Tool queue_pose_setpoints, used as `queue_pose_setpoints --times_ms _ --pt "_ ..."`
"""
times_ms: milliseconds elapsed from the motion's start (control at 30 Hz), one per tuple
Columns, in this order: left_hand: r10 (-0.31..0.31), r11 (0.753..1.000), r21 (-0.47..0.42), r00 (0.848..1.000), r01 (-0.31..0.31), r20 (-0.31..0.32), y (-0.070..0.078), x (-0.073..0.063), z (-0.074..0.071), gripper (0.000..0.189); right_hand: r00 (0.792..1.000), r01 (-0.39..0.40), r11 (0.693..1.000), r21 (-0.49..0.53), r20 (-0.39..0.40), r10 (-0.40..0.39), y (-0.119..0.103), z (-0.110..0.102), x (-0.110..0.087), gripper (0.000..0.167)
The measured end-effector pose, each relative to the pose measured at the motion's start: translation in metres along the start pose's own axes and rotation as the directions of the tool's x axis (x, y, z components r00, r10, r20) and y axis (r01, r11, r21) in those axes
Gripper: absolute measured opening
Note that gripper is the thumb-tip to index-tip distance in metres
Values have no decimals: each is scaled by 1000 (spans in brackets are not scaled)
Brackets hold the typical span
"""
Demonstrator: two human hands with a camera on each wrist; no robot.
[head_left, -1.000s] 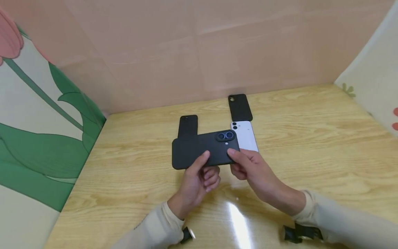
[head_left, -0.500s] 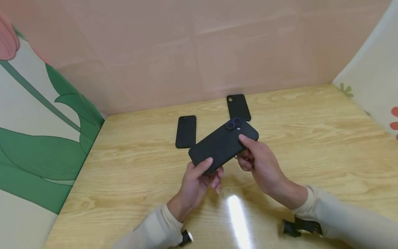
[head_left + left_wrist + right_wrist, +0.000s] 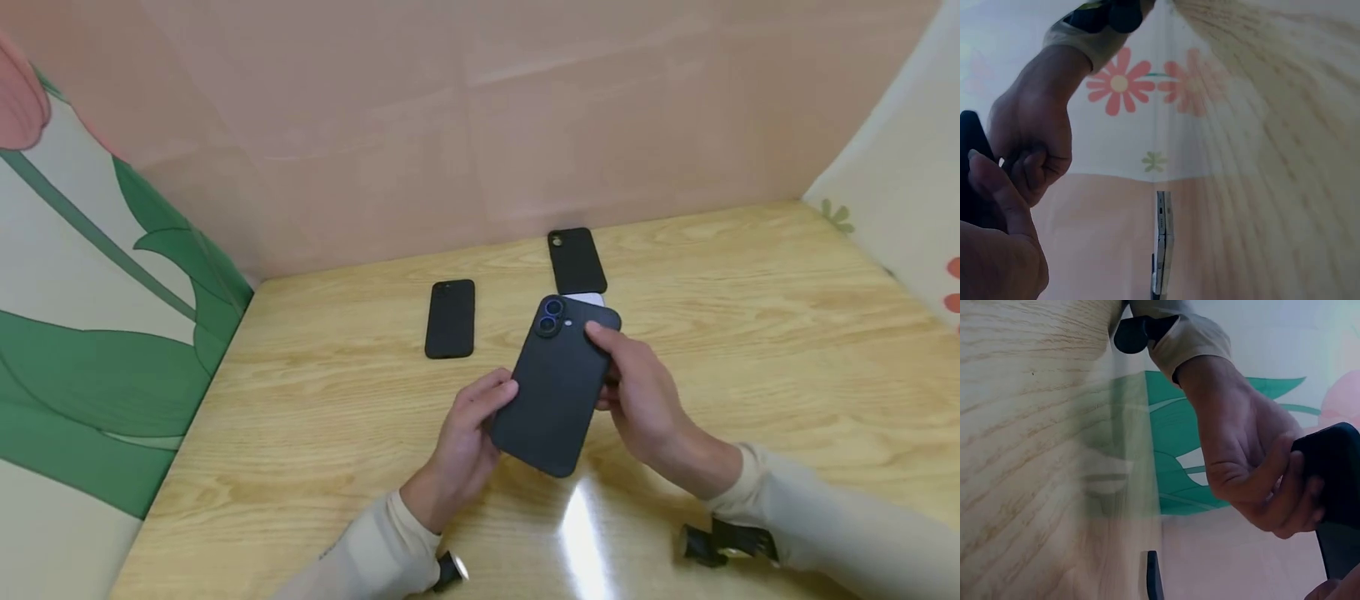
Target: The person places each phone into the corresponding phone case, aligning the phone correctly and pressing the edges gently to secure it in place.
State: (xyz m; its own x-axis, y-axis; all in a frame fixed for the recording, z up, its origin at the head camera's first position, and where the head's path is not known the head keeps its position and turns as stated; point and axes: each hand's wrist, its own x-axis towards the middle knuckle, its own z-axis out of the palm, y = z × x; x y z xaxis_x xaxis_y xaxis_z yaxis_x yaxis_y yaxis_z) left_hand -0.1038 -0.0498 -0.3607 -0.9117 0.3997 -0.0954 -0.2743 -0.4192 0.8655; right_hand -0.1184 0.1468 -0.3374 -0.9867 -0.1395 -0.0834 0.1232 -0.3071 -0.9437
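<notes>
A smartphone in a black case (image 3: pixel 555 392) is held above the table, tilted, its two-lens camera bump at the upper left. My left hand (image 3: pixel 468 433) grips its lower left edge, thumb on the back. On the upper right edge, my right hand (image 3: pixel 645 400) pinches it with the thumb near the camera end. Behind it lies a white phone (image 3: pixel 588 298), mostly hidden in the head view; its thin edge shows in the left wrist view. Both hands and part of the dark case (image 3: pixel 1329 469) appear in the right wrist view.
A black phone or case (image 3: pixel 450 319) lies on the wooden table (image 3: pixel 315 400) to the left. Farther back, a black phone case (image 3: pixel 576 260) with a camera opening touches or nearly touches the white phone. A pink backdrop (image 3: pixel 360 125) stands behind the table.
The cased phone has turned from lying sideways to nearly upright, its camera end swinging up and its other end coming toward me. The left hand shifted its grip along the edge; the right moved slightly right.
</notes>
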Motion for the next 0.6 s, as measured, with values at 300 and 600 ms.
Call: queue_pose_setpoints --times_ms 300,600 --pt "18 997 -74 993 -27 -117 -4 4 0 22 961 -152 961 -229 193 198 7 2 1 41" --pt "-61 996 -71 975 47 -211 -7 15 -4 32 905 -231 914 -333 270 327 17 1 2 32"
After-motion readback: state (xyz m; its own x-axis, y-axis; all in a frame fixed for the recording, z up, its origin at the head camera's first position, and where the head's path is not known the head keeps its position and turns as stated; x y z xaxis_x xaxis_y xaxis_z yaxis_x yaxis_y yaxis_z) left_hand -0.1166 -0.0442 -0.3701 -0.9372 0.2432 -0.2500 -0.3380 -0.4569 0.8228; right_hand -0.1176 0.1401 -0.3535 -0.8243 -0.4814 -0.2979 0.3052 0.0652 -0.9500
